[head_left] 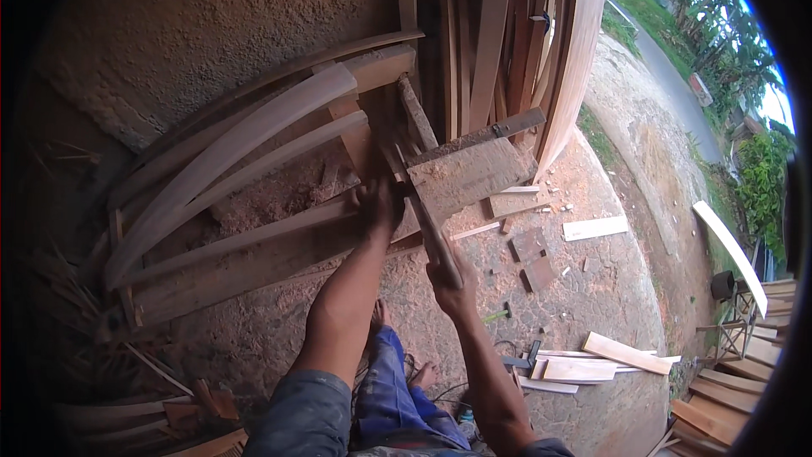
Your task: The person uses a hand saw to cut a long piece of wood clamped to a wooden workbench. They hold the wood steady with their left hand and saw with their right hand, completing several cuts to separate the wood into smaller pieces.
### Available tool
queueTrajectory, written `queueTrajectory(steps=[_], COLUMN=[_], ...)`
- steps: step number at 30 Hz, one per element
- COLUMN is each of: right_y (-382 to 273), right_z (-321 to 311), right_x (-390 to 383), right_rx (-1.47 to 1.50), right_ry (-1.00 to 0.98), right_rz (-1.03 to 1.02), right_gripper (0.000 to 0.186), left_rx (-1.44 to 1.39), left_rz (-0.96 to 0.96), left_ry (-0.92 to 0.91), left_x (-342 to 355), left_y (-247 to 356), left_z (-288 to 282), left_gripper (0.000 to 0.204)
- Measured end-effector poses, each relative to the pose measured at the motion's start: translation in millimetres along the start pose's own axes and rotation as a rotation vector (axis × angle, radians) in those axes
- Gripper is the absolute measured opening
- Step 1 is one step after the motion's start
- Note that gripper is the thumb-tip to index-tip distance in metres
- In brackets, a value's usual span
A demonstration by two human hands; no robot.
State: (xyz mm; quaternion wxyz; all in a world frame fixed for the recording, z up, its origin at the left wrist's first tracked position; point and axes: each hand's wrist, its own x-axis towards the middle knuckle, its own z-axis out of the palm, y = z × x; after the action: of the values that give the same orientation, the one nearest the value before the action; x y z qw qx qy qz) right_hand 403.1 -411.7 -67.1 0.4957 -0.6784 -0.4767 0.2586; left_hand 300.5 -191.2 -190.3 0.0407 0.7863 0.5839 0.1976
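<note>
My right hand [448,275] is closed around the lower end of a long, narrow brown wooden tool [433,233]; its kind is unclear. The tool slants up and away over the bench, its far part smeared by motion. My left hand [379,205] is at the near edge of the rough wooden workbench [254,275], fingers curled and dark; what they grip is hidden. Right of the tool, a thick sawdust-covered wooden block [469,173] forms the bench's end. Curved wooden pieces [245,144] lie along the bench to the left.
Tall boards [482,51] lean at the back beside a rough wall [211,25]. Offcuts [531,258], a green-handled tool [497,316] and cut boards [584,370] lie on the sawdust-strewn floor to the right. More planks [727,398] are stacked at the far right.
</note>
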Motion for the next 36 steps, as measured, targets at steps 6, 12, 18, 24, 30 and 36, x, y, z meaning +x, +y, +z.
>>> queueTrajectory(steps=[6,12,18,24,30,36], right_y=[-5,6,-10,18,34,12], right_z=[-80,4,-71,-52,-5,-84], right_x=[-169,46,-134,-126,13,-201], right_rx=[-0.115,0.041,-0.054,-0.29,0.005,-0.249], right_ry=[-0.161,0.017,-0.107,-0.046,0.034,-0.022], right_rz=[0.248,0.043,0.157,-0.073,-0.003,0.066], right_gripper=[0.067,0.047,0.055,0.058,0.062,0.058], left_rx=[-0.03,-0.015,-0.104,-0.02,-0.113,-0.055], left_rz=[-0.026,0.017,-0.089,-0.064,-0.052,-0.104], left_ry=[0.179,0.037,-0.086,-0.042,0.03,-0.049], left_x=[-2,12,1,3,4,0], left_y=[37,34,32,33,46,44], left_z=[-9,9,-23,-30,-1,-33], left_gripper=[0.017,0.03,0.025,0.017,0.023,0.015])
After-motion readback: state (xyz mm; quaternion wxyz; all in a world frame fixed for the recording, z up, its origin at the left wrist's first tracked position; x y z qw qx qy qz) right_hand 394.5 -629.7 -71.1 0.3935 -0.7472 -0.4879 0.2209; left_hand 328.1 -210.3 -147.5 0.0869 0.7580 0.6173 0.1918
